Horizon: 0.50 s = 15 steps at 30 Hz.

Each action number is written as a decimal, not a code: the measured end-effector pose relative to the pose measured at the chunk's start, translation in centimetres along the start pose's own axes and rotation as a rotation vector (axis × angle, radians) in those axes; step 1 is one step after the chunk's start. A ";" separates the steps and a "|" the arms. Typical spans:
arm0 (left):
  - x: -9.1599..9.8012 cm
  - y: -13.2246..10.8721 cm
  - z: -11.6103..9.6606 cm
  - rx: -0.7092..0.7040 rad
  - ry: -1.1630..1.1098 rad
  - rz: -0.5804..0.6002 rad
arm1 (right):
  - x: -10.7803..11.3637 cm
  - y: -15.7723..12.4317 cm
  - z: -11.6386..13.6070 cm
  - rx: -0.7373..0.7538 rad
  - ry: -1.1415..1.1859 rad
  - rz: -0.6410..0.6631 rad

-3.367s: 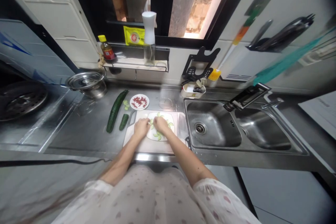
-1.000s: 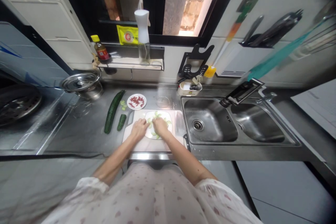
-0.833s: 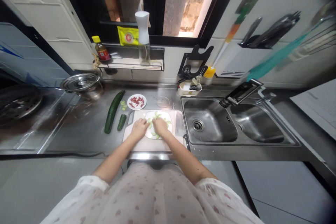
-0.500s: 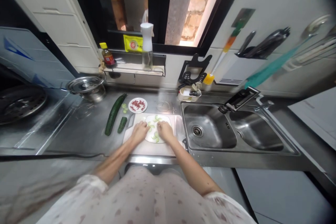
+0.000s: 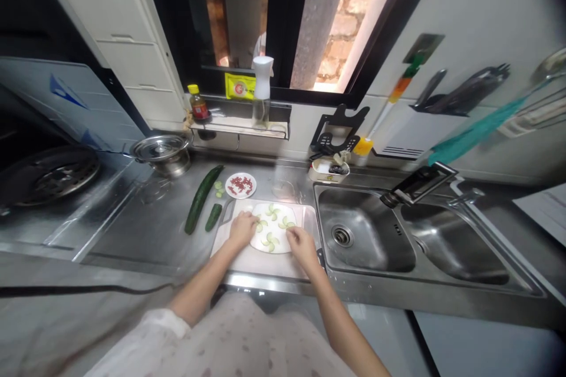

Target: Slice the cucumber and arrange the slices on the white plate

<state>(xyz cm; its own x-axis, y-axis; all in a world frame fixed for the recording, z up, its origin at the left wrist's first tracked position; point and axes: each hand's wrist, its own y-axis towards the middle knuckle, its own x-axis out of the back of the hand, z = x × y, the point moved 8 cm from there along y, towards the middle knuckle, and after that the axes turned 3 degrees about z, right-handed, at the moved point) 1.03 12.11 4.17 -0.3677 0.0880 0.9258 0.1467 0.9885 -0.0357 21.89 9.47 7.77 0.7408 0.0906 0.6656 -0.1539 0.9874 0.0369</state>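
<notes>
A white plate (image 5: 264,230) lies on a pale cutting board (image 5: 265,265), with several groups of thin green slices (image 5: 270,241) fanned out on it. At the plate's left edge my left hand (image 5: 243,228) has its fingers closed beside one slice group; whether it pinches anything is too small to tell. My right hand (image 5: 302,245) is at the right edge, fingertips pinched together near another group, and what they hold is hidden. Left of the board lie a long cucumber (image 5: 202,200), a short cucumber piece (image 5: 213,217), some loose slices (image 5: 219,189) and a small plate of red bits (image 5: 241,185).
A double sink (image 5: 367,230) with a black faucet (image 5: 415,184) is on the right. A lidded steel pot (image 5: 163,153) stands at the back left. Behind the board are a utensil caddy (image 5: 329,172) and a wall shelf (image 5: 239,125) holding bottles.
The camera view has shifted. My right hand has moved from over the plate to its right edge, uncovering a slice group there. My left hand stays at the left edge.
</notes>
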 end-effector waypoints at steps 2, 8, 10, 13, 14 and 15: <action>0.4 0.7 1.5 0.111 -0.115 -0.088 | 0.5 -0.4 -0.5 0.001 0.049 -0.034; 2.9 3.9 7.2 0.432 -0.323 -0.273 | 1.5 -1.4 -0.8 -0.008 0.095 -0.086; 3.8 5.6 8.5 0.479 -0.328 -0.266 | 1.6 -1.6 -0.8 -0.020 0.101 -0.088; 5.3 8.4 9.5 0.487 -0.249 -0.237 | 1.3 -1.8 -1.0 -0.036 0.105 -0.082; 5.5 9.3 9.6 0.482 -0.215 -0.210 | 1.2 -1.9 -1.0 -0.038 0.105 -0.084; 5.6 10.2 9.6 0.475 -0.176 -0.170 | 1.2 -1.9 -1.1 -0.041 0.103 -0.086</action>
<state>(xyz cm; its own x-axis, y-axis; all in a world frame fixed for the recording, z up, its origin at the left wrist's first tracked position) -8.38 23.84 5.39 -0.5047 -0.0996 0.8575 -0.3452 0.9337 -0.0947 23.75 7.80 7.68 0.8136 0.0165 0.5812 -0.0618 0.9964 0.0582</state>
